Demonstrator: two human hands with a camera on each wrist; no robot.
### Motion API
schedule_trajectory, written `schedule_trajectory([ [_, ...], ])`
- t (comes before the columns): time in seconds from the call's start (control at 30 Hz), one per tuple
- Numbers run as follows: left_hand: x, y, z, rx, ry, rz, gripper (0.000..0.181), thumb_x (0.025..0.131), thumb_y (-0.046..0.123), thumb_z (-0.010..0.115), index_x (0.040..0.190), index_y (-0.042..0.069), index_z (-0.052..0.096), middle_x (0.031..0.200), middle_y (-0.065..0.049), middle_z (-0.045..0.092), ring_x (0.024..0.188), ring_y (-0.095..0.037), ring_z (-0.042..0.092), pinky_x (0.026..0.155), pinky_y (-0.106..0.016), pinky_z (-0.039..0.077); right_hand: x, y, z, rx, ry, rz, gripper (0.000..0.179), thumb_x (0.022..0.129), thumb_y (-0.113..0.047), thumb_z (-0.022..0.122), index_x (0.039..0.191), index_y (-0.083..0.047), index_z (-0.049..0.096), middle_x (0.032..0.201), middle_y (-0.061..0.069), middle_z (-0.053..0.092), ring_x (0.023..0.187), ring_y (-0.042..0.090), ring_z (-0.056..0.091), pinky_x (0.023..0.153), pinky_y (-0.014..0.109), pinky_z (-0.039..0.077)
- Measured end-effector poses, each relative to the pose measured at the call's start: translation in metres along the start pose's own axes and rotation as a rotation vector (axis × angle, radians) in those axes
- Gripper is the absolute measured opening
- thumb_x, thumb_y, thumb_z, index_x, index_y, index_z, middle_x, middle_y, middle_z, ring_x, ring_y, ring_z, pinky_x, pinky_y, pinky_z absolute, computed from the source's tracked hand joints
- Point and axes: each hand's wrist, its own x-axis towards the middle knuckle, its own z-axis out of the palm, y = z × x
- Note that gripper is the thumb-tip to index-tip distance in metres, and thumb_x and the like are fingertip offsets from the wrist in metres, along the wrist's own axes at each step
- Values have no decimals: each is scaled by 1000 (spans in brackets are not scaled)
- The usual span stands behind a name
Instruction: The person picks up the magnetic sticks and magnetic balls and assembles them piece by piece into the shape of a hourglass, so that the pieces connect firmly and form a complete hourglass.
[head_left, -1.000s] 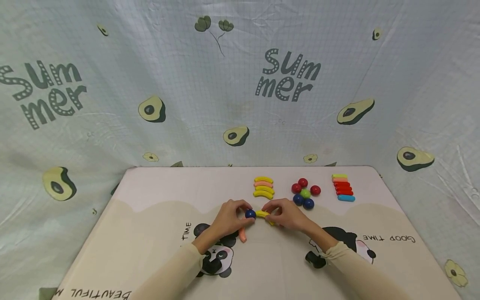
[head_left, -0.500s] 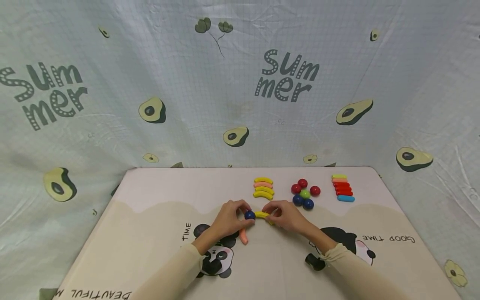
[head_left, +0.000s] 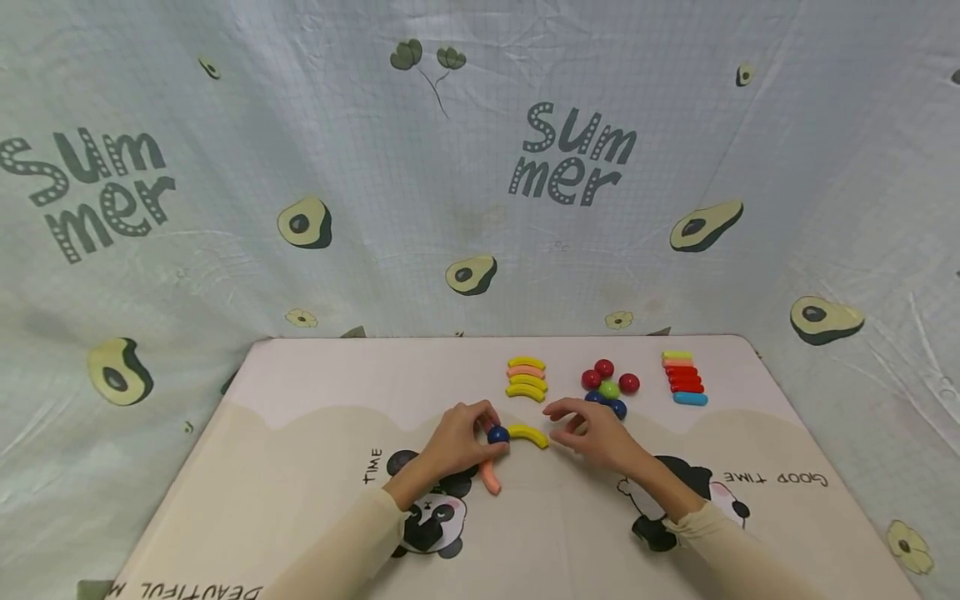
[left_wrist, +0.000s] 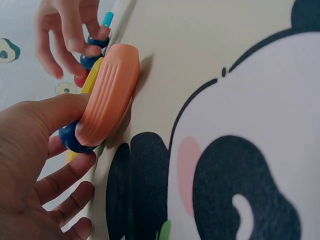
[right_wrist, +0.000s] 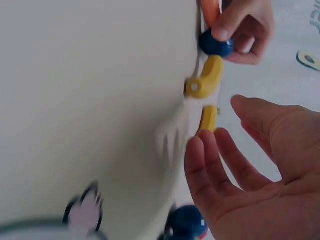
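Observation:
My left hand (head_left: 459, 439) pinches a dark blue ball (head_left: 498, 435) between thumb and fingers, low over the tabletop. From the ball's right side extends a curved yellow rod (head_left: 529, 434), whose free end shows a silver dot in the right wrist view. A curved orange rod (head_left: 490, 477) runs from the ball toward the front; in the left wrist view this orange rod (left_wrist: 110, 95) covers part of the ball. Just right of the yellow rod is my right hand (head_left: 596, 433), fingers loosely bent and holding nothing.
Behind the hands lies a stack of curved yellow and orange rods (head_left: 527, 390). Red balls (head_left: 628, 383), a green ball (head_left: 608, 389) and blue balls (head_left: 618, 408) cluster right of it. Farther right are straight rods (head_left: 686, 387). A printed cloth (head_left: 375, 167) hangs beyond the table.
My right hand has let go of the yellow rod and drawn away to the right. The left hand keeps its pinch on the blue ball; the orange rod's free end has swung slightly right.

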Motion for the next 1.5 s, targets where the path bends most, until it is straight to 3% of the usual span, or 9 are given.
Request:
schedule_trajectory([
  [0.3, -1, -1, -1, -7, -9, -9, 31, 84, 30, 86, 102, 15, 66, 86, 6, 59, 83, -15, 49, 71, -27, 41, -23, 16, -22, -115, 277, -77, 37, 86, -4, 82, 121, -5, 70, 112, 13, 69, 83, 16, 64, 72, 28, 57],
  [0.47, -1, -1, 0, -8, 8, 12, 31, 83, 30, 87, 101, 15, 67, 86, 5, 60, 82, -15, 49, 70, -27, 40, -30, 25, -30, -208, 358, 1, 39, 83, -5, 85, 119, -6, 72, 111, 16, 63, 81, 23, 62, 65, 28, 54],
  [0.63, -2, -3, 0, -1, 15, 22, 31, 83, 29, 87, 101, 15, 67, 86, 4, 60, 81, -15, 49, 70, -26, 40, -32, 34, -36, -257, 335, 118, 45, 83, -10, 86, 125, -7, 69, 113, 20, 61, 80, 24, 58, 62, 26, 50],
  [0.83, -2, -4, 0, 3, 12, 19, 32, 83, 30, 87, 101, 15, 66, 86, 3, 61, 81, -16, 49, 69, -26, 40, -32, 43, -36, -293, 269, 186, 50, 85, -14, 84, 131, -8, 65, 111, 20, 61, 78, 22, 57, 59, 28, 49],
  [1.17, 0, -1, -1, 31, -12, 18, 34, 83, 31, 86, 105, 16, 65, 90, 5, 60, 84, -16, 50, 72, -27, 41, -31, 50, -37, -322, 259, 190, 46, 86, -14, 83, 127, -5, 64, 104, 15, 65, 74, 19, 57, 56, 27, 49],
  [1.5, 16, 11, 1, 61, -69, 145, 41, 87, 24, 83, 123, 11, 67, 108, -6, 68, 89, -19, 57, 80, -31, 46, -33, 49, -40, -301, 231, 182, 38, 86, -7, 81, 120, -7, 64, 112, 17, 67, 73, 18, 56, 57, 27, 49],
])
